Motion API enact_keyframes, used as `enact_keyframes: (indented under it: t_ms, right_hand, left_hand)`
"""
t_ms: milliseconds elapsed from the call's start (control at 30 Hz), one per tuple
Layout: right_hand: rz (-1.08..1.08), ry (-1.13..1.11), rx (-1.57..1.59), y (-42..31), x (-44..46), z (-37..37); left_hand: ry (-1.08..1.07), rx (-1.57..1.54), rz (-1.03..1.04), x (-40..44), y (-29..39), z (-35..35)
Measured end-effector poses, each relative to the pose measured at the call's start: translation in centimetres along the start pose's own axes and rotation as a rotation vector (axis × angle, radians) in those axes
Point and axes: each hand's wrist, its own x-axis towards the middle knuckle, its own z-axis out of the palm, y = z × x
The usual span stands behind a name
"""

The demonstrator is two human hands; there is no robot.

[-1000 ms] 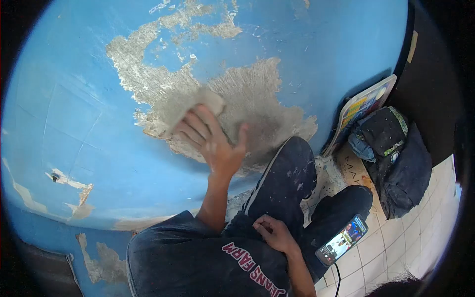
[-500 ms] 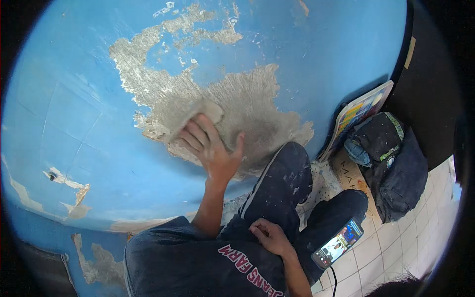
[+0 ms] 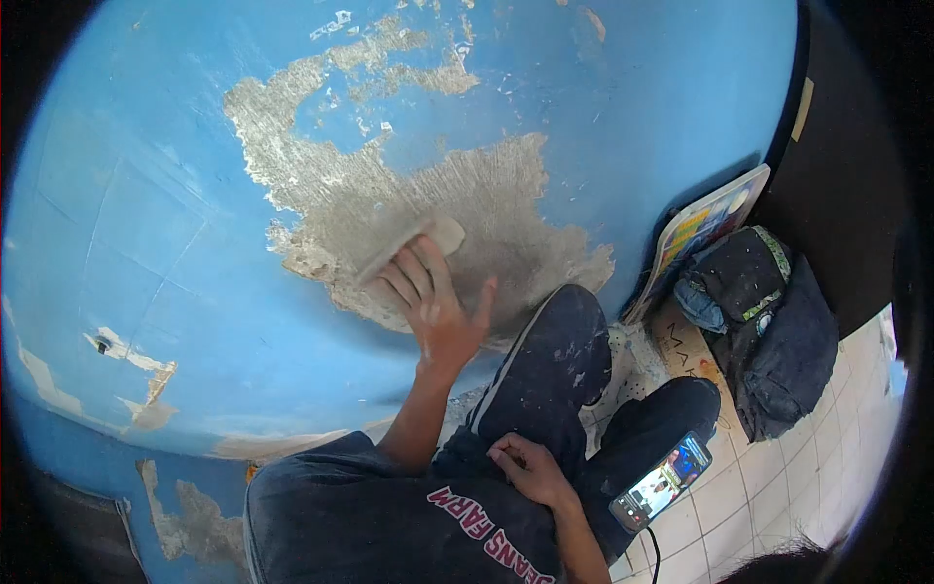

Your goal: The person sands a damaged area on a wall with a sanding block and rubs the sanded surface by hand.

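Note:
My left hand (image 3: 443, 310) presses a flat greyish pad (image 3: 413, 243) against the wall, its fingers bent over the lower edge and its thumb held apart. The exact kind of pad cannot be made out. Under and around it spreads a rough grey patch (image 3: 326, 175) of bare wall, ringed by chipped blue paint (image 3: 603, 136). My right hand (image 3: 530, 465) rests at my lap with curled fingers; whatever may be inside them is hidden. A phone (image 3: 662, 482) with a lit screen and a cable lies on my leg, just right of that hand.
My bent knees (image 3: 564, 336) come close to the wall. At the right, a colourful board (image 3: 705, 219) leans by the corner, beside a dark bag (image 3: 754, 282) and a cardboard box (image 3: 696, 355) on white floor tiles (image 3: 773, 472). A dark panel (image 3: 837, 185) stands behind them.
My left hand and the pad have slid a little to the right and down across the grey patch. My right hand and the phone have stayed nearly where they were.

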Motion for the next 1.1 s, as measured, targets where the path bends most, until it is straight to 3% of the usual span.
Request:
enact_keyframes:
  t_ms: [100, 167, 300, 367, 467, 600, 667, 767, 800, 867, 1000, 1100]
  right_hand:
    - [-0.025, 0.016, 0.003, -0.2, -0.1, -0.1]
    - [-0.012, 0.017, 0.0, -0.3, -0.3, -0.1]
    - [0.014, -0.013, -0.002, -0.6, -0.1, -0.2]
    - [0.001, 0.001, -0.03, -0.5, 0.0, -0.3]
    - [0.026, -0.007, -0.016, 0.3, 0.0, -0.1]
    - [0.024, 0.003, 0.017, 0.2, -0.2, 0.0]
    - [0.008, 0.007, 0.049, 0.1, -0.2, -0.1]
    - [0.019, -0.015, 0.009, 0.1, 0.0, -0.2]
    - [0.005, 0.001, -0.004, 0.2, 0.0, -0.1]
    - [-0.007, 0.014, -0.017, 0.2, 0.0, -0.1]
    - [0.012, 0.007, -0.033, -0.3, -0.1, -0.4]
    - [-0.002, 0.005, -0.001, 0.2, -0.2, -0.1]
  left_hand:
    - [-0.013, -0.133, 0.04, 0.0, -0.2, -0.4]
    - [0.171, -0.126, -0.082, 1.9, -0.6, -2.0]
    - [0.168, -0.071, -0.171, 3.2, 0.1, -2.6]
    - [0.048, -0.01, -0.028, 1.8, 0.5, -0.9]
    - [0.028, -0.07, 0.081, -0.8, 0.3, 1.5]
    - [0.038, -0.112, 0.038, 1.2, -0.4, -1.1]
    - [0.256, -0.076, -0.051, 3.1, -0.9, -2.1]
    - [0.282, -0.096, -0.062, 3.9, -0.3, -2.7]
    - [0.284, -0.095, -0.062, 3.4, -0.2, -2.1]
    - [0.028, 0.004, 0.011, 1.1, -0.5, -0.1]
    - [-0.038, -0.012, 0.087, -0.1, -0.9, 0.0]
    - [0.067, -0.074, -0.061, 1.7, -0.8, -1.6]
